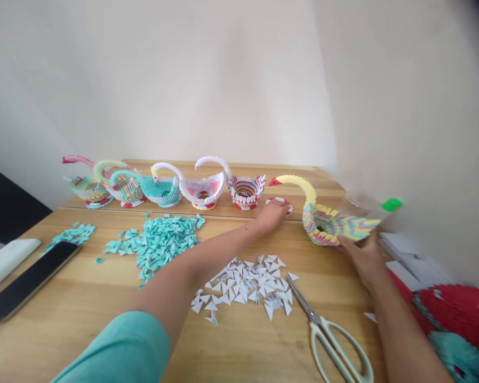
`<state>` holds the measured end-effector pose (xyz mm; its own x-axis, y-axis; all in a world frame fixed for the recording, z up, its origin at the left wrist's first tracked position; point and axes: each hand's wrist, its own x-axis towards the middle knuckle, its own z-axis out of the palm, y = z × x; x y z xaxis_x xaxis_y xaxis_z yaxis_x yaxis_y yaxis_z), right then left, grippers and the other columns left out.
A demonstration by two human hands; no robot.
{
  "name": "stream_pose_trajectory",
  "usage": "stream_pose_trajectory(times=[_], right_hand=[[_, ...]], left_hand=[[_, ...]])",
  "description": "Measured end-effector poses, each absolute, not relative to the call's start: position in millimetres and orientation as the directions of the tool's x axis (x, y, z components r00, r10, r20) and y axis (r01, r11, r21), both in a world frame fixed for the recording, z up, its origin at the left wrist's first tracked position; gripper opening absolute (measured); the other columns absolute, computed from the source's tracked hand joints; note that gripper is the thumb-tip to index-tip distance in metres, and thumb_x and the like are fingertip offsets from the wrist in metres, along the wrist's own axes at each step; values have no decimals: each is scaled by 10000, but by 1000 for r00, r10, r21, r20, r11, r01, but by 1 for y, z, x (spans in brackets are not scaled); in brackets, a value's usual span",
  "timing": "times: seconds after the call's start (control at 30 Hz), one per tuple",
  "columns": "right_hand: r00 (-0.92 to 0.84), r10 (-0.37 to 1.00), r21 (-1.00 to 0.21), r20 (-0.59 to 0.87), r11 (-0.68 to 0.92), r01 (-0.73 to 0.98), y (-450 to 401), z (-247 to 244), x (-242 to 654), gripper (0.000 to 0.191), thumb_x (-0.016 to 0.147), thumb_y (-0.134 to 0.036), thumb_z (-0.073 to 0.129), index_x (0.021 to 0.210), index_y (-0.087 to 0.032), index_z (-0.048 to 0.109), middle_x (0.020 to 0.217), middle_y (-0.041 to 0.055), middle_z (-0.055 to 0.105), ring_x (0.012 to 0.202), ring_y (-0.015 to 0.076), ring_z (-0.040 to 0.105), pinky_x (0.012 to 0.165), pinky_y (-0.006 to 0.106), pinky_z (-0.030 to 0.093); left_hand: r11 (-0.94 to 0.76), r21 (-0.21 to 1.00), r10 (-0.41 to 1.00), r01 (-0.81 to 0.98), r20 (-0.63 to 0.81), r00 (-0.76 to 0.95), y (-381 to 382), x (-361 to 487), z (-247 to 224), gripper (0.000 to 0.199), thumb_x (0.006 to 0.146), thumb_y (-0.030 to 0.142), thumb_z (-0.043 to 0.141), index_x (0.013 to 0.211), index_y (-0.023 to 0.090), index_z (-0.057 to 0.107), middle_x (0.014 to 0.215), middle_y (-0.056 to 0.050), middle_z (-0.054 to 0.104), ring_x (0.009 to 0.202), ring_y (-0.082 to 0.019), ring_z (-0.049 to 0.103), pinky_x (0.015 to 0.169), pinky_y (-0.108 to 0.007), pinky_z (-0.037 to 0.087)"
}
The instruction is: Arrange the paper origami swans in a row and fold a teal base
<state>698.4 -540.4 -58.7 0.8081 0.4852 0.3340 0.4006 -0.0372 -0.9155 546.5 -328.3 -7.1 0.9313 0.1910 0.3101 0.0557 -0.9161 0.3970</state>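
Observation:
My right hand (365, 258) grips a folded-paper swan (331, 223) by its lower body and tail side. The swan has a yellow neck, a red beak and a striped yellow, pink and teal body, and it tilts slightly above the table. My left hand (273, 214) reaches across with its fingers closed on a red and white paper ring (290, 208), just left of the swan. Part of the ring is hidden behind those fingers. Several finished paper swans, among them a teal one (159, 191) and a pink-white one (203, 189), stand in a row to the left.
Heaps of teal paper triangles (163, 242) and white paper triangles (243, 282) lie on the wooden table (231, 351). Scissors (317, 319) rest near the front. A black phone (32, 279) lies left. A green-capped bottle (391, 205) and stacked white paper (419, 266) are at right.

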Motion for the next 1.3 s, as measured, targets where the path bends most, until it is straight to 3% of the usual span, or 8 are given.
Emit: stream_pose_trajectory(times=[0.07,0.17,0.33,0.43,0.57,0.9,1.13,1.3], right_hand=[[836,469,-948,286,8,319,-556,-52,697,714,725,-578,859,1344,-384,561,1367,137,670,1156,375,717,953,596,620],[867,454,-978,207,61,202,-562,-42,693,822,571,-524,934,1282,-372,550,1329,95,695,1178,385,712,1021,660,581],[860,434,-962,267,66,266,-555,-23,700,816,565,-491,936,1263,-285,567,1261,97,723,1134,322,731,1004,517,615],[816,491,-941,305,24,338,-540,-3,708,807,584,-516,931,1262,-261,574,1226,89,738,1135,320,722,1039,520,585],[737,567,-916,368,85,393,-498,21,703,820,627,-515,910,1315,-255,549,1302,116,706,1209,323,689,1083,518,555],[640,724,-966,256,210,149,-431,7,681,988,610,-575,914,1439,-327,437,1318,92,688,1081,296,725,759,424,685],[640,719,-962,270,233,143,-425,-5,688,867,585,-569,929,1289,-285,511,1341,98,683,1176,295,692,878,428,670],[638,719,-960,274,238,145,-426,-9,688,885,610,-546,919,1346,-288,501,1354,103,677,1229,300,671,988,467,625]], left_hand=[[-892,445,238,79,314,919,-341,544,-8,272,957,114,497,1098,115,730,1200,-198,738,1203,-305,658,1085,-436,492],[-734,678,318,46,283,905,-363,546,-9,387,975,179,531,1341,151,656,1302,-166,728,1239,-298,663,1061,-416,519],[-439,898,398,-20,215,892,-378,556,2,497,940,275,651,1420,151,622,1317,-166,726,1133,-290,721,1000,-393,559],[-416,906,431,-78,272,860,-367,553,19,474,914,192,621,1376,97,659,1273,-169,746,1130,-288,715,1001,-378,558],[-419,906,530,-55,293,795,-338,538,39,480,886,133,524,1324,171,716,1222,-75,778,1103,-270,717,1030,-396,549],[-418,908,631,31,265,729,-309,522,40,419,819,141,526,1189,167,718,1037,-57,772,1066,-244,684,1032,-382,521],[-402,915,637,34,253,728,-312,525,33,470,835,130,530,1296,167,616,1045,-73,729,1041,-243,678,1003,-383,513],[-445,892,636,84,248,731,-316,520,26,467,859,117,518,1320,155,582,1145,-105,722,1074,-251,678,1042,-411,501]])
